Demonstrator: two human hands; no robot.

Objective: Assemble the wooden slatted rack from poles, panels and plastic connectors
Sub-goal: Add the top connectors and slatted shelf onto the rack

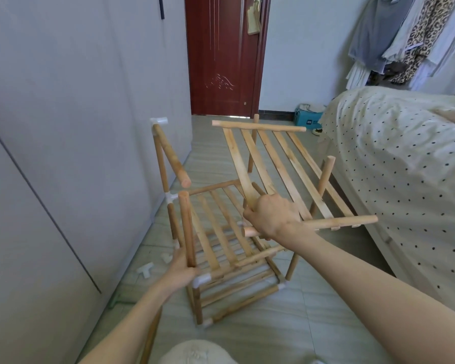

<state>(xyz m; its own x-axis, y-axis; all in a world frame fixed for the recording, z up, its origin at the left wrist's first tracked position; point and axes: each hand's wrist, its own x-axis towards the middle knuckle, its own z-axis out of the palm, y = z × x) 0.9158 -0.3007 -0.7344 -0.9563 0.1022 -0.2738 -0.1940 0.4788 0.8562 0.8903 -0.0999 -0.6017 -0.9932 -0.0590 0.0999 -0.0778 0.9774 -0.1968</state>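
A half-built wooden rack (221, 261) stands on the floor in front of me, with slatted shelves low down and white plastic connectors at its joints. My left hand (180, 269) grips an upright pole (186, 227) at the rack's near left corner. My right hand (269, 215) holds a loose slatted panel (281, 164) by its near round rail, tilted up above the rack. A white corner connector (160, 121) tops the far left pole, with a short pole slanting out of it.
Two loose white connectors (145, 269) lie on the tiled floor left of the rack. A grey wardrobe wall (63, 153) runs along the left. A bed with a dotted cover (405, 158) fills the right. A dark red door (221, 56) stands behind.
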